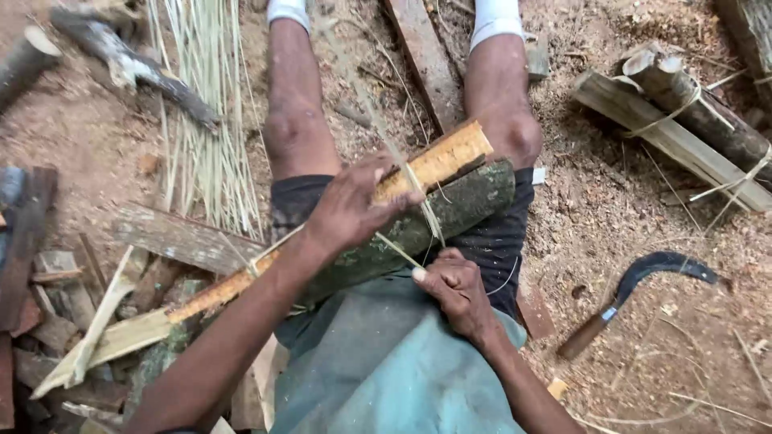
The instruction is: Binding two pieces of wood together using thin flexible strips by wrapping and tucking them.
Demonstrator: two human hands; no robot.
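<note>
A bundle of split bamboo pieces (450,201), green outside and yellow-tan inside, lies across my lap. My left hand (350,205) presses down on top of the bundle near its middle. My right hand (454,289) sits just below the bundle and pinches a thin pale strip (426,213) that wraps around it. A second strip binds the bundle further left, near my forearm.
A curved sickle (635,293) with a wooden handle lies on the dirt at the right. Another tied bamboo bundle (683,124) rests at the upper right. Thin bamboo slivers (205,120) are spread at the upper left. Wood scraps (72,305) pile at the left.
</note>
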